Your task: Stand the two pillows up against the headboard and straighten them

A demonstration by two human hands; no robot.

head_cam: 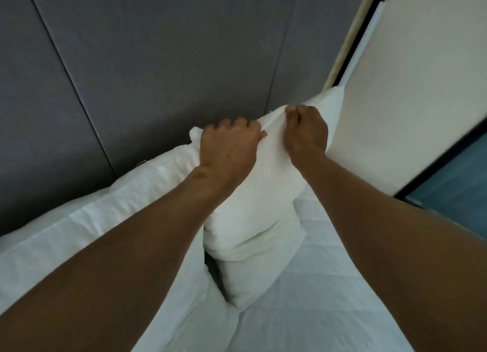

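A white pillow [259,207] stands upright near the grey padded headboard [163,70], at the right end of the bed beside the wall. My left hand [228,147] and my right hand [305,131] both pinch its top edge, fingers closed on the fabric. A second white pillow [87,222] leans against the headboard to the left, its right end touching the one I hold. My forearms cover parts of both pillows.
A cream wall [416,93] runs close along the right side of the bed. The white quilted mattress cover [324,293] lies below the pillows. A dark-framed blue panel [453,188] sits low at the right.
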